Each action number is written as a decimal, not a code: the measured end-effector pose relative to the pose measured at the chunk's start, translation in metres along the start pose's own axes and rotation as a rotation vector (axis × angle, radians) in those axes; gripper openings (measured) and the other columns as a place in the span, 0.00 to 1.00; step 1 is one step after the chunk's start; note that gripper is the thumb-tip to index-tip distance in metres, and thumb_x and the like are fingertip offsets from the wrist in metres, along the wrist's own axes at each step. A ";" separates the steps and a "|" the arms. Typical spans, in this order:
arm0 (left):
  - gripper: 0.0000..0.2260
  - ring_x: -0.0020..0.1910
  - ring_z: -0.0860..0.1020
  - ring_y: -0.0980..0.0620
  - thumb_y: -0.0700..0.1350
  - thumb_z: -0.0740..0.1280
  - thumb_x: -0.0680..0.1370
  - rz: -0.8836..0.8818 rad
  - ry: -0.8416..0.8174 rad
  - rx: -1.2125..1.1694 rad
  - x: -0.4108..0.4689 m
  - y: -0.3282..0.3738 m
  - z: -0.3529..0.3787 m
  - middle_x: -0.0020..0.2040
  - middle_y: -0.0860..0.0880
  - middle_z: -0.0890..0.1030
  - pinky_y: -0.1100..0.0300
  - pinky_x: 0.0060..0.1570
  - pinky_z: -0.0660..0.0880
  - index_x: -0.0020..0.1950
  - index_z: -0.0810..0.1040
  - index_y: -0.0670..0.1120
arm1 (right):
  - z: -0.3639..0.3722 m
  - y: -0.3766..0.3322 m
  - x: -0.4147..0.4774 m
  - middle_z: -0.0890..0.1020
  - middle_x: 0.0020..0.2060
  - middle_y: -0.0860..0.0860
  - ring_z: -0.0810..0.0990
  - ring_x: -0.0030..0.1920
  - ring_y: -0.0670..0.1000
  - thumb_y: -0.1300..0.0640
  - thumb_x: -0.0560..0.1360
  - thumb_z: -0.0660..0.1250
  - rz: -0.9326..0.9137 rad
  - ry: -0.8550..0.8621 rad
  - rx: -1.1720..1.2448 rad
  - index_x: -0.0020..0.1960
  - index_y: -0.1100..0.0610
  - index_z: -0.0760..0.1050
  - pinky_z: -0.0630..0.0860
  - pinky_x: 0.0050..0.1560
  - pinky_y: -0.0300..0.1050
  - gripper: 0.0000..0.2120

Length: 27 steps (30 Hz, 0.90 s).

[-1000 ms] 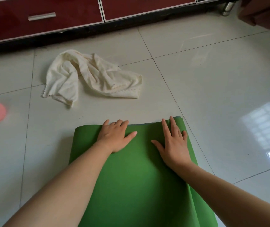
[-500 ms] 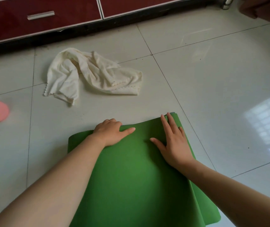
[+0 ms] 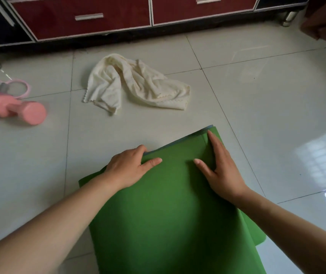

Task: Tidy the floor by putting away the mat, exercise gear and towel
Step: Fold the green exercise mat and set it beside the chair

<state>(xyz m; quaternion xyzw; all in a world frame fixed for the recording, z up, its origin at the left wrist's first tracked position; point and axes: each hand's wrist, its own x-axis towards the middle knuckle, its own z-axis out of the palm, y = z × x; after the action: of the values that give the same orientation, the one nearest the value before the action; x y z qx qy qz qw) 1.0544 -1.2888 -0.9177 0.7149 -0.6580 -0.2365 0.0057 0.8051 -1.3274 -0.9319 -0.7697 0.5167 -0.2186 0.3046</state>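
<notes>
We are on the first step: gathering up the mat (image 3: 168, 214).
The dumbbell (image 3: 19, 111) and towel (image 3: 138, 84) wait on the floor (image 3: 276, 95) beyond. Our left hand (image 3: 130, 167) has its grip curled over the mat's far edge, and our right hand (image 3: 221, 171) presses flat, fingers straight. Next, we judge, comes an even, tight tuck.

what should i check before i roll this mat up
1. Grip: left hand holds the far edge of the mat: ok.
2. Hold-down: right hand lies flat on the mat: ok.
3. Layers lined up: not ok, a lower layer juts out at the right.
4. Path ahead: towel lies apart from the mat: ok.
5. Left side: dumbbell lies well apart: ok.
6. Near end of the mat: cannot tell, out of view.
</notes>
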 end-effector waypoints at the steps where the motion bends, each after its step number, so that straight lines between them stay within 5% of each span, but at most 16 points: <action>1: 0.34 0.47 0.77 0.51 0.72 0.46 0.67 0.006 0.015 -0.019 -0.007 0.000 -0.005 0.53 0.52 0.78 0.57 0.43 0.71 0.60 0.69 0.50 | -0.003 -0.007 -0.002 0.60 0.74 0.49 0.59 0.73 0.47 0.39 0.72 0.60 -0.008 0.007 0.009 0.76 0.52 0.52 0.56 0.71 0.41 0.38; 5: 0.30 0.37 0.73 0.56 0.71 0.50 0.67 0.018 0.098 -0.111 -0.043 -0.006 -0.020 0.40 0.58 0.74 0.59 0.34 0.66 0.55 0.69 0.51 | -0.017 -0.036 -0.013 0.57 0.72 0.42 0.57 0.72 0.42 0.36 0.68 0.63 -0.017 -0.017 0.109 0.74 0.42 0.53 0.58 0.72 0.43 0.37; 10: 0.31 0.36 0.74 0.58 0.71 0.50 0.66 0.066 0.231 -0.155 -0.086 -0.021 -0.037 0.42 0.56 0.76 0.63 0.33 0.68 0.56 0.69 0.50 | -0.033 -0.074 -0.017 0.53 0.74 0.43 0.60 0.72 0.49 0.31 0.59 0.68 0.083 -0.132 0.185 0.62 0.24 0.55 0.64 0.71 0.55 0.36; 16: 0.45 0.45 0.78 0.50 0.78 0.41 0.64 0.045 0.454 -0.032 -0.134 -0.028 -0.091 0.53 0.50 0.80 0.59 0.39 0.72 0.60 0.71 0.46 | -0.048 -0.126 -0.013 0.62 0.72 0.45 0.63 0.70 0.46 0.27 0.57 0.70 -0.097 -0.088 0.230 0.65 0.28 0.58 0.64 0.69 0.48 0.40; 21: 0.37 0.39 0.82 0.47 0.73 0.47 0.71 0.045 0.515 0.124 -0.192 -0.037 -0.188 0.43 0.46 0.83 0.57 0.33 0.77 0.54 0.76 0.43 | -0.074 -0.212 -0.008 0.64 0.71 0.48 0.65 0.71 0.49 0.35 0.60 0.74 -0.181 -0.099 0.411 0.69 0.44 0.62 0.68 0.68 0.58 0.42; 27: 0.39 0.42 0.82 0.47 0.74 0.48 0.68 -0.063 0.518 0.139 -0.281 -0.019 -0.363 0.46 0.46 0.83 0.54 0.38 0.78 0.57 0.75 0.44 | -0.169 -0.375 -0.001 0.65 0.71 0.46 0.65 0.71 0.48 0.34 0.61 0.74 -0.155 -0.175 0.466 0.70 0.44 0.62 0.68 0.68 0.57 0.42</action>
<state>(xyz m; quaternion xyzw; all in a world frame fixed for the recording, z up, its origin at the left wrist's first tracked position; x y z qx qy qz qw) 1.1913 -1.1314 -0.5090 0.7705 -0.6266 -0.0001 0.1174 0.9426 -1.2625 -0.5497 -0.7320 0.3637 -0.2868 0.4996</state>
